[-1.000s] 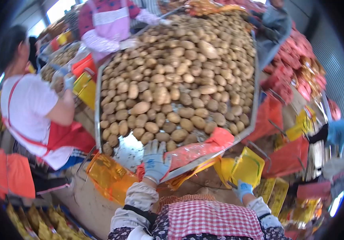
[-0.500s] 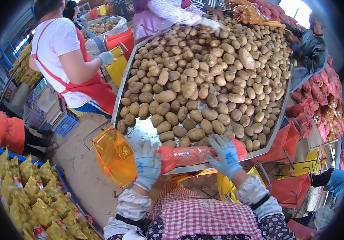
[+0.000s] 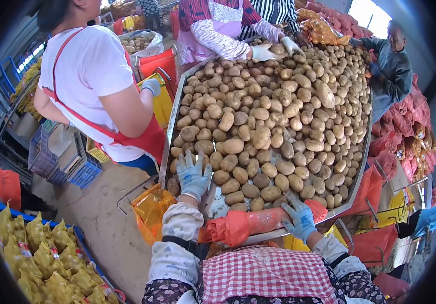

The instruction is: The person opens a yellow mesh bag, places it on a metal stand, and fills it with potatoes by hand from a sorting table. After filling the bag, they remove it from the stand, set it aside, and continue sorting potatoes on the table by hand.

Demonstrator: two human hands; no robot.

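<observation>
Potatoes [image 3: 261,137] fill most of a metal-rimmed table [image 3: 219,202], heaped close together from the far end almost to the near edge. A bare strip of metal shows at the near left corner, the main open room on the table. Along the near edge lies a red roll [image 3: 253,224], crumpled at its left end, between the potatoes and the person's apron [image 3: 268,273].

The left hand [image 3: 192,177], gloved, is released, with fingers spread palm down over potatoes just beside the bare strip. The right hand [image 3: 300,220], also gloved, rests on the right part of the roll with its fingers reaching over it toward the potatoes; whether it is squeezing cannot be told.

An orange bag [image 3: 153,213] hangs open on a wire frame outside the near left corner; its contents cannot be made out. Red bags [image 3: 362,190] hang along the right rim. At left, open floor [image 3: 101,218] runs between the table and a blue-edged bin [image 3: 50,258] packed with filled yellow sacks. Beyond stand blue crates [image 3: 83,172], near a co-worker in a white shirt [image 3: 86,81]. Across the table, another co-worker's gloved hands [image 3: 263,52] are among the potatoes.
</observation>
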